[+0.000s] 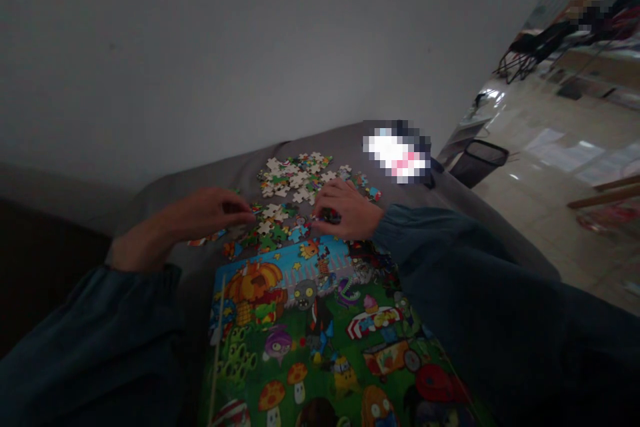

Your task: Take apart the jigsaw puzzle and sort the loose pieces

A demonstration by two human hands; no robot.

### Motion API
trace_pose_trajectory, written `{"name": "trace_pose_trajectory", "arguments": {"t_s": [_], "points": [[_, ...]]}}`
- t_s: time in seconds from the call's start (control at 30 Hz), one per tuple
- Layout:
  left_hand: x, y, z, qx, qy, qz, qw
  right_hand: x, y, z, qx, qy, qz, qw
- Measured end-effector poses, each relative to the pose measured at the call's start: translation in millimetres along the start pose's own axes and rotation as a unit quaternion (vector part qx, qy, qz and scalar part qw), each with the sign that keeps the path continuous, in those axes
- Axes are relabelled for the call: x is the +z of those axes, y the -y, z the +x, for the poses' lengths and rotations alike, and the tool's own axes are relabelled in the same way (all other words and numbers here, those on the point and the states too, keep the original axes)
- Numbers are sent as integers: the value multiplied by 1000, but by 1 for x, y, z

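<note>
A heap of loose jigsaw puzzle pieces (299,177) lies on a grey cloth-covered surface, several showing pale backs and others printed colours. At the heap's left side, my left hand (210,210) has its thumb and fingertips pinched together beside the pieces; what is between them is too small to make out. Over the right side of the pieces, my right hand (347,210) curls its fingers inward, and whatever they hold is hidden. Below both hands lies a colourful cartoon picture board (320,340) with zombies, mushrooms and a pumpkin, its far edge meeting the nearer pieces.
A blurred-out bright object (397,152) rests at the back right of the grey surface (480,220). A pale wall (250,47) rises right behind. To the right are a tiled floor (545,167), a dark-framed chair-like object (483,157) and folding chairs farther off.
</note>
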State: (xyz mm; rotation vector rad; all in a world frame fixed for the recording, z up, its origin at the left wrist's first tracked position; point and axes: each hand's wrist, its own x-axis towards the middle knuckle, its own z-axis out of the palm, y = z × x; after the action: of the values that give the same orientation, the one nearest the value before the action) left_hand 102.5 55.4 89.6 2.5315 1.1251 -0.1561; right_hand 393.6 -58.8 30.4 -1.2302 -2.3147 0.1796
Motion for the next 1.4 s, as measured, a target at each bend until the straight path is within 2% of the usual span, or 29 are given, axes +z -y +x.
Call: {"name": "trace_pose_trajectory", "arguments": {"t_s": [0.13, 0.27, 0.5, 0.63, 0.77, 0.9, 0.97, 1.03, 1.1, 1.23, 1.4], "points": [[7, -7, 1, 33, -19, -12, 999, 0, 2, 0, 3, -11, -9, 1000], [15, -8, 6, 45, 18, -19, 999, 1, 0, 0, -1, -12, -22, 1000], [23, -19, 10, 41, 32, -35, 998, 3, -3, -1, -10, -3, -19, 1000], [18, -16, 8, 28, 48, -66, 996, 3, -4, -1, -8, -1, -17, 1000], [4, -9, -4, -1, 24, -53, 998, 4, -5, -2, -13, -5, -13, 1000], [-3, -12, -11, 30, 87, -28, 995, 6, -7, -2, -20, -15, -16, 1000], [3, -17, -5, 26, 26, -5, 999, 6, -7, -1, -23, -18, -16, 999], [13, -20, 5, 35, -79, 38, 996, 7, -7, -1, -25, -18, -14, 999], [26, -21, 17, 72, -130, 76, 986, 6, -7, -1, -25, -18, -13, 999], [43, -21, 28, 102, -102, 63, 988, 6, -6, -1, -22, -16, -16, 1000], [42, -22, 25, 97, -88, 46, 990, 6, -6, -1, -19, -19, -16, 1000]]}}
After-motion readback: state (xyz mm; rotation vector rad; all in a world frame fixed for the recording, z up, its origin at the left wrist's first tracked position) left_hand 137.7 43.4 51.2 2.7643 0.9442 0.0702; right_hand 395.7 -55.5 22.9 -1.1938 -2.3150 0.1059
